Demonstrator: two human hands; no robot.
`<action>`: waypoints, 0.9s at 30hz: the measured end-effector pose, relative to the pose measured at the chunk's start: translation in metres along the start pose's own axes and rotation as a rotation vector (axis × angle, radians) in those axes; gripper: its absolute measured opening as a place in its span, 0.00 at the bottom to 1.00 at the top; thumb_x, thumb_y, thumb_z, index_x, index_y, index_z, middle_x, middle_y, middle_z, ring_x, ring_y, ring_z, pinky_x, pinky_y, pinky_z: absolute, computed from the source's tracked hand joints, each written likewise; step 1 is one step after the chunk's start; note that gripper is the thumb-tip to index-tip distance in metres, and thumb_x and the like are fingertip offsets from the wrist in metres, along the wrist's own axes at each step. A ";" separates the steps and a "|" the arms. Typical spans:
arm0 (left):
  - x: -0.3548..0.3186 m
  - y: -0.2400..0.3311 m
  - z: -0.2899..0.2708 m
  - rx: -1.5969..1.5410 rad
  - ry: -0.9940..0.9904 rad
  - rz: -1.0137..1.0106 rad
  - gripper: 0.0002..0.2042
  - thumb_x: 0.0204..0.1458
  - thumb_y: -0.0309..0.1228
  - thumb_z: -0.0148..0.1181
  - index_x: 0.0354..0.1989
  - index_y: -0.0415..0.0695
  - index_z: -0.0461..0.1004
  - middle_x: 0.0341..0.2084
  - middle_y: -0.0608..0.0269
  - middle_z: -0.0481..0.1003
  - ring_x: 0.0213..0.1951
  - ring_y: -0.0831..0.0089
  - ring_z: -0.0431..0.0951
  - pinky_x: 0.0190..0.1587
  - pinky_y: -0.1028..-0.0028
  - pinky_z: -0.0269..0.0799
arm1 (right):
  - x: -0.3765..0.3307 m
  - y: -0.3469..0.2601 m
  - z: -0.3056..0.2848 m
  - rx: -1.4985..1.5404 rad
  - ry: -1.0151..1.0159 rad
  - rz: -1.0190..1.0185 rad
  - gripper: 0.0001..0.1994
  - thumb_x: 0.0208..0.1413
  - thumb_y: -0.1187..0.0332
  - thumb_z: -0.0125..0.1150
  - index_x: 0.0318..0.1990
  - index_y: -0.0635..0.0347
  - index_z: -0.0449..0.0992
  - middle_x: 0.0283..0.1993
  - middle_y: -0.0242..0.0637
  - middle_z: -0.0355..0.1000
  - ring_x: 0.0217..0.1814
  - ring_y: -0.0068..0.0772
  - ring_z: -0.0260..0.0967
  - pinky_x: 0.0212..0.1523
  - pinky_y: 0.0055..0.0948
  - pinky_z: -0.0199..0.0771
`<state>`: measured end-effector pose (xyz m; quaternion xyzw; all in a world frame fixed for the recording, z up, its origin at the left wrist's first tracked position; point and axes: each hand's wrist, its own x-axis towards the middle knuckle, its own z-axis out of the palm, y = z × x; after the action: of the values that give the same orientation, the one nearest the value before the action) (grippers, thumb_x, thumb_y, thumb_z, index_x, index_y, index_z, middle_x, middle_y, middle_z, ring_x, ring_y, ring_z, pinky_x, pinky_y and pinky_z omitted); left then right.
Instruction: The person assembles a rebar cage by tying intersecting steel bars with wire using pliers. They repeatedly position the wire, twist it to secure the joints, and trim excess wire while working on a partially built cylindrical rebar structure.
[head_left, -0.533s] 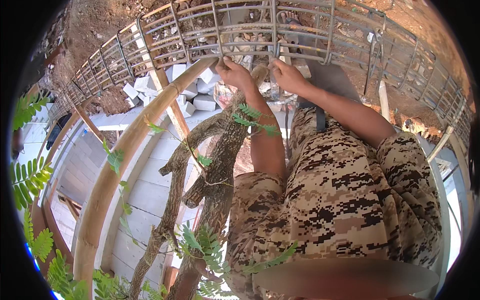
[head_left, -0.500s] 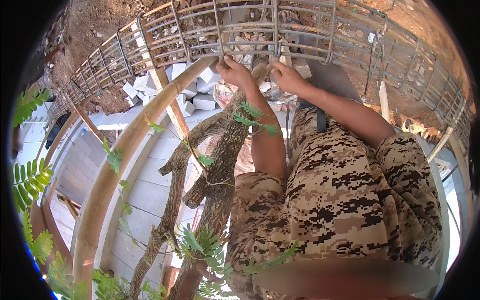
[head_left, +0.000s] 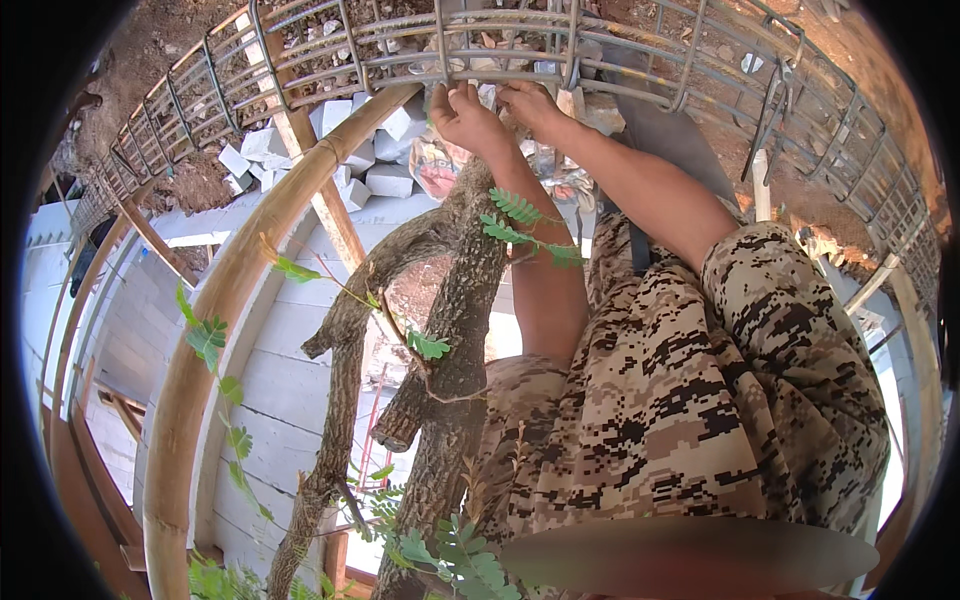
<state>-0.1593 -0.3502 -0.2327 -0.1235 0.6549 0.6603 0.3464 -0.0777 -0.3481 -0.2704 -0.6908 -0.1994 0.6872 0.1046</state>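
A long cage of steel reinforcing bars [head_left: 400, 62], with stirrups at intervals, curves across the far side. My left hand [head_left: 466, 118] is at its near lower bars, fingers curled in a pinch. Close to its right, my right hand [head_left: 532, 106] is also closed, thumb and fingers together by the same bars. Anything between the fingers is too small to make out. Off to the right, a pair of pincers [head_left: 771, 112] hangs by its handles' side on the cage, apart from both hands.
A bamboo pole [head_left: 262, 232] slants up to the cage on my left. A rough tree trunk [head_left: 458, 300] with leafy twigs rises beside my left arm. Below lie white blocks [head_left: 388, 180], a wooden post [head_left: 335, 215] and a pale block wall [head_left: 290, 385].
My right hand has come left, nearer my left hand, and both remain closed by the bars. The whole view has shifted slightly, with the cage sitting higher in the picture.
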 end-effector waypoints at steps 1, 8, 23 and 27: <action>0.000 0.001 0.003 -0.026 0.024 -0.032 0.14 0.62 0.25 0.47 0.52 0.30 0.65 0.46 0.45 0.70 0.46 0.57 0.77 0.48 0.65 0.80 | 0.001 -0.005 0.001 -0.041 0.024 0.016 0.13 0.61 0.63 0.57 0.47 0.62 0.78 0.37 0.29 0.72 0.34 0.21 0.63 0.36 0.25 0.63; -0.003 0.024 0.031 0.109 0.086 -0.051 0.13 0.64 0.30 0.50 0.50 0.33 0.63 0.46 0.48 0.69 0.46 0.59 0.76 0.49 0.66 0.78 | -0.025 -0.018 -0.017 0.043 -0.125 0.186 0.11 0.61 0.66 0.52 0.48 0.54 0.76 0.35 0.28 0.68 0.33 0.21 0.62 0.28 0.26 0.62; 0.010 0.020 0.031 0.393 0.045 0.156 0.15 0.57 0.29 0.63 0.46 0.31 0.70 0.40 0.52 0.74 0.40 0.64 0.78 0.44 0.68 0.75 | 0.046 -0.044 0.017 -0.302 -0.269 -0.200 0.13 0.64 0.61 0.59 0.53 0.45 0.80 0.50 0.25 0.77 0.53 0.18 0.68 0.57 0.29 0.66; 0.032 0.005 0.024 0.434 0.035 0.317 0.10 0.58 0.29 0.63 0.36 0.30 0.78 0.35 0.59 0.72 0.30 0.76 0.74 0.31 0.75 0.73 | 0.049 -0.043 0.023 -0.340 -0.228 -0.245 0.13 0.63 0.63 0.58 0.53 0.45 0.80 0.49 0.26 0.78 0.51 0.19 0.69 0.54 0.29 0.69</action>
<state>-0.1785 -0.3171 -0.2456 0.0465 0.7982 0.5481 0.2454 -0.1075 -0.2918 -0.2971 -0.5872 -0.4048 0.6994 0.0462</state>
